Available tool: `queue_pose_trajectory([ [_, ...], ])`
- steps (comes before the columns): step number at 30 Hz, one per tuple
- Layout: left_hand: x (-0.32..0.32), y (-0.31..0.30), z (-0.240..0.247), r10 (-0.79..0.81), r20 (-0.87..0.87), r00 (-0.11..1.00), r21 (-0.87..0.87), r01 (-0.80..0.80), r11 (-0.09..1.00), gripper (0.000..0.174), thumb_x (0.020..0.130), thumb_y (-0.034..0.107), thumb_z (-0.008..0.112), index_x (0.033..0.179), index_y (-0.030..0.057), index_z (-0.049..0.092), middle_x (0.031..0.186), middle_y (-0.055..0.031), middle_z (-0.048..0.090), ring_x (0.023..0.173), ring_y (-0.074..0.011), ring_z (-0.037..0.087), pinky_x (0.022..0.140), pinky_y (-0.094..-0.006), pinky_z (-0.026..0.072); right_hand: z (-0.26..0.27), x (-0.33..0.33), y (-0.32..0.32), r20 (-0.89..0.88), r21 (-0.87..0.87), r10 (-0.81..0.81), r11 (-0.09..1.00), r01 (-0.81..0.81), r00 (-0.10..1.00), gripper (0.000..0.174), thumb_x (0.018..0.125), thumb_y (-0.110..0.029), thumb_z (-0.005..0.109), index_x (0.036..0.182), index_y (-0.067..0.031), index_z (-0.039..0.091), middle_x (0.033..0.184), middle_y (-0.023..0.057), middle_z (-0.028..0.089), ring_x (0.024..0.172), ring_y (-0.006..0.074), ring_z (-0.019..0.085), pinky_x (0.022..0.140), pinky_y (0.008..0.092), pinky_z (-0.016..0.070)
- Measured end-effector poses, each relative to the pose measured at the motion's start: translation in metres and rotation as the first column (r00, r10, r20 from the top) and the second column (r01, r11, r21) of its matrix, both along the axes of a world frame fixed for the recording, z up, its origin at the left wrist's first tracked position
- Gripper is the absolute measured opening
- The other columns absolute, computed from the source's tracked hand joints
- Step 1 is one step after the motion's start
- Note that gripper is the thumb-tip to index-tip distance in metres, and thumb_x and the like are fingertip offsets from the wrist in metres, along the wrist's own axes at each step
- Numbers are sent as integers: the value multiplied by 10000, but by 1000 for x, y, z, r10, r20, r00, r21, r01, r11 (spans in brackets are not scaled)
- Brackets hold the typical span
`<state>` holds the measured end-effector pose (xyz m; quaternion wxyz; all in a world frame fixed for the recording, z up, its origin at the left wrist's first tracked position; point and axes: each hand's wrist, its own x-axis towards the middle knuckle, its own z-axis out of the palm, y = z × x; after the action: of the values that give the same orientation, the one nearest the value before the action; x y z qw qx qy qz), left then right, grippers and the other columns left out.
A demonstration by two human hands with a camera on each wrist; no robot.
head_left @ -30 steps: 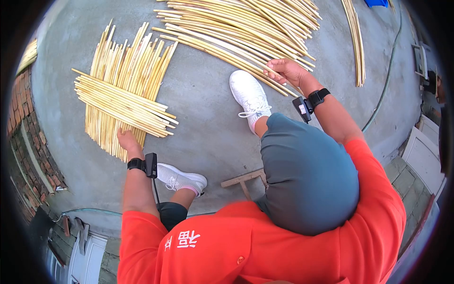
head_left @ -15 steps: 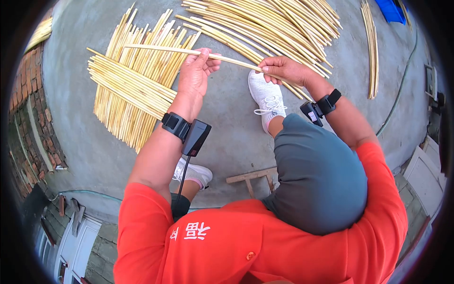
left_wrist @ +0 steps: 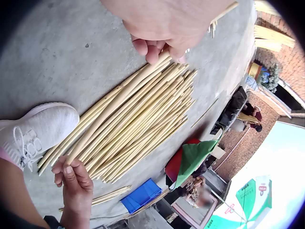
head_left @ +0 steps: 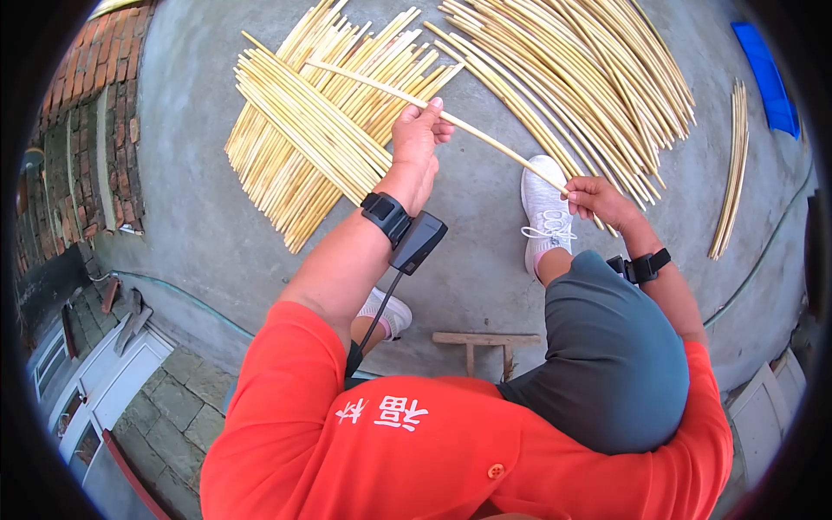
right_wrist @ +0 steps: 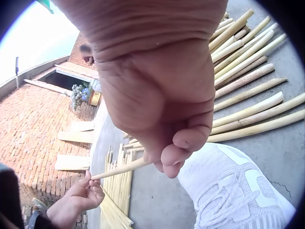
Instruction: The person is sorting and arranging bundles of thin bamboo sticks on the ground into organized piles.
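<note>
1 long, pale-yellow, round wooden stick [head_left: 494, 142]: left hand [head_left: 418, 140] pinches mid-length, right hand [head_left: 600, 201] pinches 1 end, likely for steadiness. Toward grey concrete floor's [head_left: 485, 290] left edge: 1 crossed yellow-stick pile [head_left: 303, 113].

1. Left hand [head_left: 416, 143], right hand [head_left: 598, 199]: two counted in all.
2. Held stick [head_left: 498, 146]: one counted.
3. Stick groups on grey floor [head_left: 468, 243]: three counted, namely crossed pile [head_left: 308, 121], large pile [head_left: 589, 78] and thin bundle [head_left: 735, 173]; individual sticks could not be counted reliably.
4. White shoes [head_left: 544, 199]: two counted.
5. Wrist straps [head_left: 387, 217]: two counted.
6. Blue tray [head_left: 766, 78]: one counted.
7. Wooden frame [head_left: 485, 339]: one counted.
8. Shirt button [head_left: 495, 471]: one counted.
</note>
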<state>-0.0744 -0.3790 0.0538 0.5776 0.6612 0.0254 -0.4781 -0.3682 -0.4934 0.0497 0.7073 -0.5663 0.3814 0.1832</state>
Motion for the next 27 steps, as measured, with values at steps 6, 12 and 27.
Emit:
queue_pose_trajectory([
  [6, -4, -3, -6, -12, 44, 999, 50, 9, 999, 144, 842, 163, 590, 758, 59, 536, 624, -29, 548, 547, -106, 517, 521, -235, 420, 0, -2, 2, -29, 9, 5, 1000, -4, 1000, 142, 884, -135, 496, 884, -42, 603, 626, -13, 537, 518, 45, 439, 470, 190, 362],
  [12, -11, 4, -14, -56, 13, 998, 8, 56, 998, 116, 855, 167, 576, 878, 61, 538, 716, -32, 570, 621, -109, 541, 595, -231, 454, -2, -5, 7, -22, 87, -4, 996, 6, 1000, 164, 893, -150, 489, 890, -37, 608, 627, -9, 544, 512, 51, 434, 469, 192, 364],
  [27, 92, 70, -20, 358, 391, 848, -50, -369, 928, 102, 891, 61, 419, 989, 36, 431, 742, -65, 516, 619, -117, 492, 538, -258, 410, -9, 13, -5, 82, -88, -138, 985, 145, 987, 264, 868, -141, 525, 1106, -28, 546, 840, 37, 604, 700, 77, 536, 599, 214, 442],
])
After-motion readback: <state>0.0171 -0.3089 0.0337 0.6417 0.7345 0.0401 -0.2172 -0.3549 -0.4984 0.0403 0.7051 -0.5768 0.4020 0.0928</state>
